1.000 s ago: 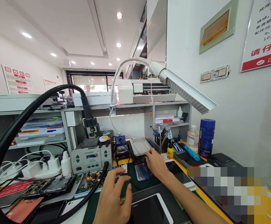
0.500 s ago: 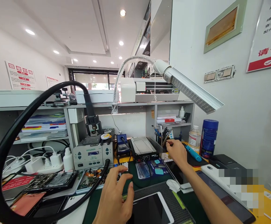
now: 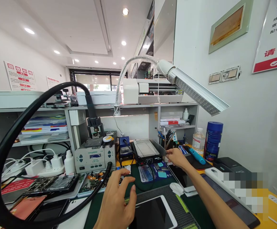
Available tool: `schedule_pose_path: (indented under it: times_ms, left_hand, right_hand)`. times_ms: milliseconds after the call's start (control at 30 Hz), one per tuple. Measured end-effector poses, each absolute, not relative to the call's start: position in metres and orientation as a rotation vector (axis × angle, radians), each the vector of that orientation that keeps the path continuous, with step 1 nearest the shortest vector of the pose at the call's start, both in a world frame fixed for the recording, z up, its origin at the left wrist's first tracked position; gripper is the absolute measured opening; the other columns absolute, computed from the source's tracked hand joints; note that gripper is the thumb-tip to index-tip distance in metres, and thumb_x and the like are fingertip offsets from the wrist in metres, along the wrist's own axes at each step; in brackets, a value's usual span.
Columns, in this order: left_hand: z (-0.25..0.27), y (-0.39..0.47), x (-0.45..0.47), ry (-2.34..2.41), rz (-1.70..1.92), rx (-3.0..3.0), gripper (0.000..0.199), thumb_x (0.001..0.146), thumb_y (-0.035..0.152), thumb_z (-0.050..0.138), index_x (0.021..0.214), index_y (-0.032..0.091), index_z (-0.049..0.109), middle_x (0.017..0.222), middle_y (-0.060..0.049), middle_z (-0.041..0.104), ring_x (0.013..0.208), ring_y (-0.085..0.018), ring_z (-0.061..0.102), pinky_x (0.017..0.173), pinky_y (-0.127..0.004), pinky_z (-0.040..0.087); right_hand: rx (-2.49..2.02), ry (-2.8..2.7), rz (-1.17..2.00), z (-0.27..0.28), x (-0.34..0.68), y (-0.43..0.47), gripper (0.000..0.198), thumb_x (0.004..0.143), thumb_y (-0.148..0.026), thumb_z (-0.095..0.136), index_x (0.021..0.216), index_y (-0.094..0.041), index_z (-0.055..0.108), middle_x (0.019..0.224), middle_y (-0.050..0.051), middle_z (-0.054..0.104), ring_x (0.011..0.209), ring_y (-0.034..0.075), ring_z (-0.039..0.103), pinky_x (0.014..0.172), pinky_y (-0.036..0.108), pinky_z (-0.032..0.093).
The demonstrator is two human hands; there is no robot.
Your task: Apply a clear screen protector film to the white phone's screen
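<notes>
My left hand point(image 3: 117, 198) hovers at the near edge of a white-framed tablet point(image 3: 154, 211) with a dark screen. Its fingers are curved and apart, with nothing between them. The tablet lies on a dark grey perforated mat point(image 3: 185, 211). Farther back, my right hand point(image 3: 178, 157) reaches beside the heating plate point(image 3: 144, 151), just below a black holder point(image 3: 169, 145) of tweezers and brushes. Its fingertips are pressed together; what they hold, if anything, is too small to make out. Beneath that forearm lies a dark-screened device point(image 3: 178, 175), with a crumpled white wipe point(image 3: 176, 188) beside it.
A thick black hose point(image 3: 39, 100) loops over the left side from the grey rework station point(image 3: 91, 157). Circuit boards point(image 3: 93, 181) and phones crowd the left. At right stand a clear bottle point(image 3: 199, 140), a blue can point(image 3: 213, 140) and a blue-handled tool point(image 3: 197, 156). A lamp point(image 3: 198, 90) hangs overhead.
My right hand has moved down and slightly left, away from the tool holder, uncovering a blue-and-white tube behind it. My left hand has stayed nearly still.
</notes>
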State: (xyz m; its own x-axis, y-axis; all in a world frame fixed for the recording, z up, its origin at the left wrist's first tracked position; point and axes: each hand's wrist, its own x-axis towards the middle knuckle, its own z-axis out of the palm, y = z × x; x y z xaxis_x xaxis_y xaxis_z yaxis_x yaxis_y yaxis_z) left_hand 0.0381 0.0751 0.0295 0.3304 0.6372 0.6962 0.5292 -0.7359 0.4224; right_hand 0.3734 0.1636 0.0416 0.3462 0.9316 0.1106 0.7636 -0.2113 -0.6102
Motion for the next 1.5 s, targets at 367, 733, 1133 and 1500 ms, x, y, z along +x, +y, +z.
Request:
schedule_pose_path:
  times_ms: [367, 733, 1133, 1500]
  left_hand:
    - [0.028, 0.076, 0.037, 1.082, 1.319, 2.442, 0.019, 0.1, 0.033, 0.047, 0.11, 0.025, 0.06, 0.128, -0.016, 0.05, 0.119, -0.034, 0.059, 0.041, -0.02, 0.054]
    - [0.028, 0.075, 0.038, 1.061, 1.336, 2.416, 0.018, 0.1, 0.032, 0.048, 0.11, 0.025, 0.062, 0.126, -0.016, 0.051, 0.114, -0.032, 0.062, 0.04, -0.019, 0.055]
    - [0.028, 0.076, 0.038, 1.064, 1.346, 2.43, 0.018, 0.099, 0.031, 0.048, 0.109, 0.025, 0.061, 0.126, -0.016, 0.051, 0.115, -0.033, 0.061, 0.038, -0.018, 0.054]
    - [0.027, 0.076, 0.038, 1.061, 1.353, 2.428, 0.017, 0.099, 0.031, 0.048, 0.109, 0.025, 0.06, 0.125, -0.016, 0.051, 0.113, -0.032, 0.062, 0.039, -0.019, 0.054]
  right_hand:
    - [-2.02, -1.461, 0.25, 0.047, 0.366, 0.159, 0.032, 0.098, -0.035, 0.064, 0.125, -0.018, 0.062, 0.127, 0.009, 0.065, 0.104, 0.024, 0.067, 0.087, 0.044, 0.058]
    - [-1.976, -1.381, 0.006, 0.045, 0.357, 0.155, 0.032, 0.099, -0.035, 0.063, 0.126, -0.019, 0.062, 0.125, 0.009, 0.065, 0.103, 0.023, 0.067, 0.087, 0.044, 0.058]
    - [-1.93, -1.445, 0.051, 0.042, 0.355, 0.158, 0.03, 0.099, -0.035, 0.063, 0.124, -0.018, 0.063, 0.124, 0.009, 0.066, 0.101, 0.023, 0.067, 0.087, 0.043, 0.058]
    - [-1.957, -1.588, 0.149, 0.042, 0.357, 0.157, 0.03, 0.099, -0.035, 0.064, 0.124, -0.019, 0.063, 0.126, 0.009, 0.065, 0.103, 0.023, 0.067, 0.087, 0.043, 0.058]
